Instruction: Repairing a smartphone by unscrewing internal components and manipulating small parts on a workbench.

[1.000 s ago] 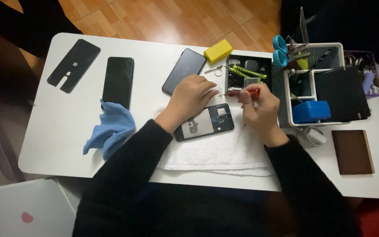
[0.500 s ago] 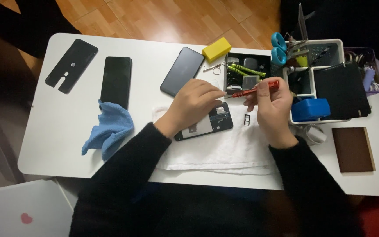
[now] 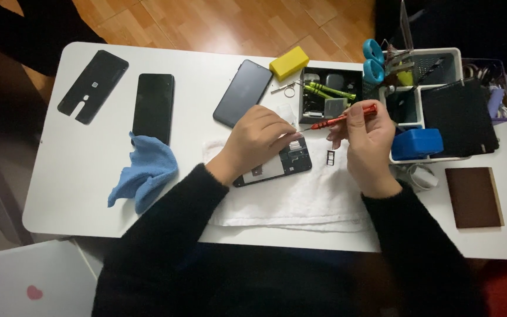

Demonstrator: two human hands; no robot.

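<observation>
At a white table (image 3: pixel 89 176), a person's left hand (image 3: pixel 257 141) presses down, fingers together, on an opened phone (image 3: pixel 277 165) lying on a white towel (image 3: pixel 300 199), while the right hand (image 3: pixel 366 141), just right of the phone, is closed around a red screwdriver (image 3: pixel 342 118) held level above it. A small card tray (image 3: pixel 330 157) (loose beside the phone's right end) could likely be knocked off by a sleeve. No labels are legible; a heart sticker (image 3: pixel 34 292) marks a white box far below-left of the phone
</observation>
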